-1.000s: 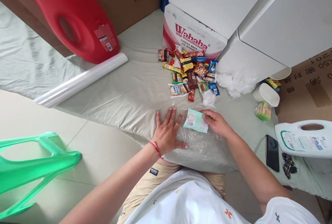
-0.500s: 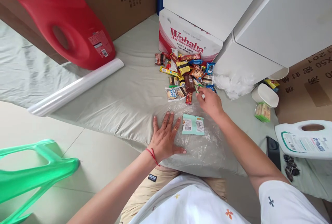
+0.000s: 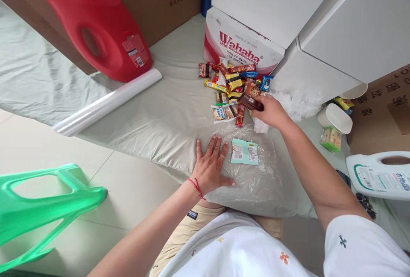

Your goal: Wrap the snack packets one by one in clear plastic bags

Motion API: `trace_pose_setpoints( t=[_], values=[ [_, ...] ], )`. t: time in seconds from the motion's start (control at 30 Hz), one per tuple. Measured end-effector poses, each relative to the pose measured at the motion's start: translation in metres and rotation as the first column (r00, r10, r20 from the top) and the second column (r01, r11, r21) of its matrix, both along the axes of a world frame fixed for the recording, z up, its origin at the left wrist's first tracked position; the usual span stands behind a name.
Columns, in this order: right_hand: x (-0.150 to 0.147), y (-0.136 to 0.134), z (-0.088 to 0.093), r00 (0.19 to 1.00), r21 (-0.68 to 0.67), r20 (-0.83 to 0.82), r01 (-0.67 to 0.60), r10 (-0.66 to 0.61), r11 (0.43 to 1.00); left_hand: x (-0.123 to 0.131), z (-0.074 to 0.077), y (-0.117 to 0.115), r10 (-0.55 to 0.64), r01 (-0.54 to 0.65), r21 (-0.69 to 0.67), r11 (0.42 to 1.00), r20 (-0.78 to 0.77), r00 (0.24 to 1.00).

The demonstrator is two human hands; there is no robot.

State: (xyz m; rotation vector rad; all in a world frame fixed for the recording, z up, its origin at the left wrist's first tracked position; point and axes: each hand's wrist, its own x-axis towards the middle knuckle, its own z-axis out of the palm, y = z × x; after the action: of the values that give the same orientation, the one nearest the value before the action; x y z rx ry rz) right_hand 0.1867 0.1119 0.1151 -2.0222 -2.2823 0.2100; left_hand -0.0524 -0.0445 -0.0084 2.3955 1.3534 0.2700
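Observation:
My left hand (image 3: 211,163) lies flat with its fingers spread, pressing the left edge of a clear plastic sheet (image 3: 253,189) on the grey-green cloth. To its right, a mint-green snack packet (image 3: 244,151) rests on the plastic. At the near right side of a heap of wrapped snacks (image 3: 233,81), my right hand (image 3: 270,110) is closed on a dark brown snack packet (image 3: 251,102). A red snack packet (image 3: 240,116) and a clear biscuit packet (image 3: 221,113) lie just left of that hand. Its fingertips are partly hidden.
A Wahaha carton (image 3: 240,42) stands behind the heap. Clear plastic wrap (image 3: 297,101) lies to its right. On the left are a red jug (image 3: 109,33), a plastic film roll (image 3: 109,101) and a green stool (image 3: 54,200). A white bottle (image 3: 378,176) lies at far right.
My right hand now holds the dark brown packet, which has turned and shifted right from its spot in the heap. My left hand stays flat on the plastic. The view has shifted slightly.

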Motion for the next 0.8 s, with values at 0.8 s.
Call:
trace_pose_setpoints(
  t=[0.8],
  values=[
    [0.002, -0.033, -0.050, 0.976, -0.280, 0.041, -0.195, 0.215, 0.940, 0.003, 0.002, 0.002, 0.017, -0.018, -0.004, 1.000, -0.060, 0.998]
  ],
)
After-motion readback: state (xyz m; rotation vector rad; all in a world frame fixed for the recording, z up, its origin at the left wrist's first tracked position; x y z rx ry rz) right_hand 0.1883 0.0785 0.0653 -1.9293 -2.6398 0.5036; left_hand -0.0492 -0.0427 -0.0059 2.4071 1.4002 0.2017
